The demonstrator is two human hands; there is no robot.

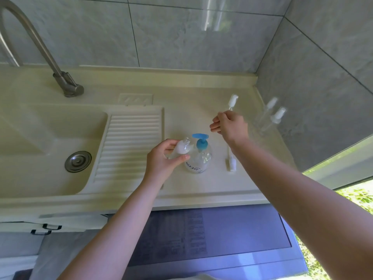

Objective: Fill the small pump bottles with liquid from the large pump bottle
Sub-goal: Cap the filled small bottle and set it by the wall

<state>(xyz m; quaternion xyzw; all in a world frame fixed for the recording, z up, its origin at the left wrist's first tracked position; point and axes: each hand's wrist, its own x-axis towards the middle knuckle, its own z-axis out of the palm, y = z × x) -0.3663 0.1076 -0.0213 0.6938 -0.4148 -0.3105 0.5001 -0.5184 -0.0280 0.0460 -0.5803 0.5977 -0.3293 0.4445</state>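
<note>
Viewed from above: cream moulded countertop with sink basin at left, ribbed draining board beside it, round steel drain plug in the basin, brushed-steel gooseneck tap behind. Grey tiled wall at the back and right.

Large clear rounded pump bottle with blue pump head stood upright near the middle of the countertop, just right of the draining board. Left hand held a small clear plastic bottle with open neck, tilted, just left of and touching or nearly touching the large bottle; thumb and fingers curled round its body. Right hand raised above the counter, fingers bunched and pinching a slim white pump head with dip tube that pointed up and away. Second white pump insert with tube lay flat on the counter beneath the right forearm, just right of the large bottle. Two further small clear spray bottles with white tops stood near the right-hand wall, blurred.
</note>
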